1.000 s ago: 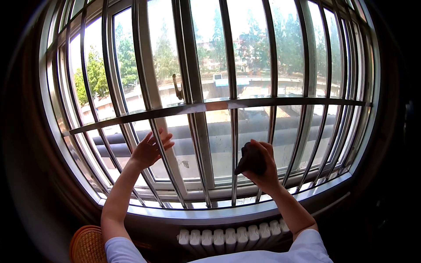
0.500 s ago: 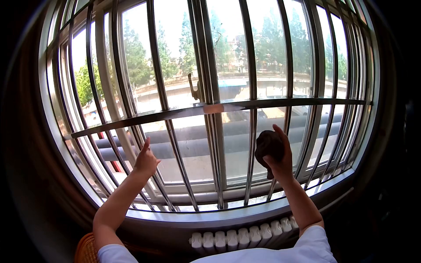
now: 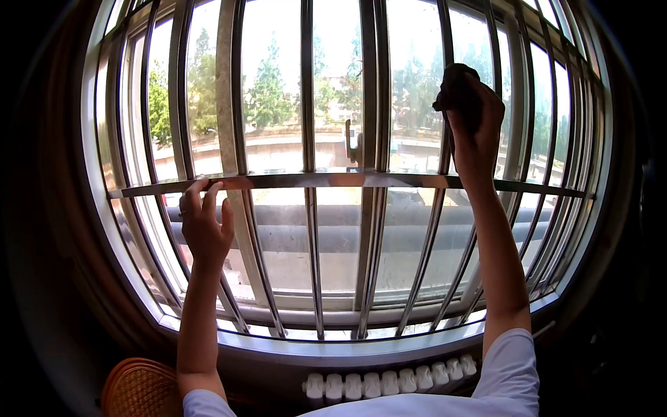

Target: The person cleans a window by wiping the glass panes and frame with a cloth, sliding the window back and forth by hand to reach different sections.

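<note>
A dark, crumpled cloth [image 3: 460,94] is bunched in my right hand [image 3: 481,132], raised in front of an upright bar in the upper right half of the window. Its folds hide part of my fingers. Over on the left, my left hand [image 3: 206,222] has its fingers apart and slightly bent, the tips at the horizontal metal crossbar [image 3: 278,181]. Nothing shows in that hand. Shiny vertical bars [image 3: 313,243] stand in front of the window panes [image 3: 278,229].
A window handle [image 3: 351,141] sits behind the bars near the middle. Below the sill [image 3: 333,349] runs a white radiator [image 3: 372,383]. A woven chair back [image 3: 142,389] stands at the lower left. Trees [image 3: 271,90] and thick grey pipes show outside.
My right hand has gone up with the cloth, from below the crossbar to above it. My left hand has risen to the crossbar, and the view has shifted left.
</note>
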A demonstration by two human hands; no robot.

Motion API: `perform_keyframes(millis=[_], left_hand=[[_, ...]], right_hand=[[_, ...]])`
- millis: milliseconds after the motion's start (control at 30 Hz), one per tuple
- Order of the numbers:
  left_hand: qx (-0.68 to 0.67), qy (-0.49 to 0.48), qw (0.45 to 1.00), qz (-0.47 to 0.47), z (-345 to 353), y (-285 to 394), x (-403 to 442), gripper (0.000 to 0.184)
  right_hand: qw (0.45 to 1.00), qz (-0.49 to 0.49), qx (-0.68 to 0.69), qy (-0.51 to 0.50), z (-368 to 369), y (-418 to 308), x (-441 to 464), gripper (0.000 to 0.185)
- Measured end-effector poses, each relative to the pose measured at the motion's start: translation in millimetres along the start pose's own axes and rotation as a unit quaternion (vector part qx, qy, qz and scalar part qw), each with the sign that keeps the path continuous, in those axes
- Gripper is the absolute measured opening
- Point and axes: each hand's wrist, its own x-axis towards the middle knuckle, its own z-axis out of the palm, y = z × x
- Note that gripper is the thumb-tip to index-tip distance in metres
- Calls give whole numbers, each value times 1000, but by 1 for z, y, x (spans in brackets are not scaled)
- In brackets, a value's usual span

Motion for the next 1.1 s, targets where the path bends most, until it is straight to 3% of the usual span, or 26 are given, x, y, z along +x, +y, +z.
perform_keyframes(millis=[133,200,300,333,400,467,533,600,667,700,733,800,1000,1100], left_hand=[[-9,62,997,-41,44,-59,35,46],[-33,10,990,-140,60,-66,63,76],[-21,-63,975,-212,50,-35,95,104],[132,87,986,-56,59,-32,91,109],[65,92,994,-11,55,-10,98,117],[18,-15,991,-134,70,1,99,121],[-55,31,973,-223,68,-12,110,123],[-37,76,949,-305,63,-45,121,124],[-224,-74,878,-417,82,-112,129,133],[-290,-30,854,-431,68,-98,126,138],[-291,-68,849,-437,79,-119,123,142],[-303,-141,843,-422,88,-132,118,133],[-208,-45,910,-355,98,-139,109,32],[-175,-50,929,-323,107,-153,106,23]], right_hand=[[998,-28,-49,-31,27,21,15,47],[999,24,-11,-38,33,25,17,50],[998,-12,-46,-30,31,36,20,49],[999,4,-44,-29,31,41,19,49],[998,14,-56,-28,30,46,18,49],[998,16,-51,-34,28,43,17,49],[998,-2,-43,-49,29,38,18,49],[998,-11,-27,-56,30,39,16,48],[997,-32,-34,-63,28,36,19,49],[995,-53,-41,-68,27,35,21,49],[996,-54,-39,-67,27,36,25,48],[997,-47,-41,-55,28,39,31,48],[993,-87,-83,-7,49,51,50,53],[992,-92,-83,4,59,42,59,50]])
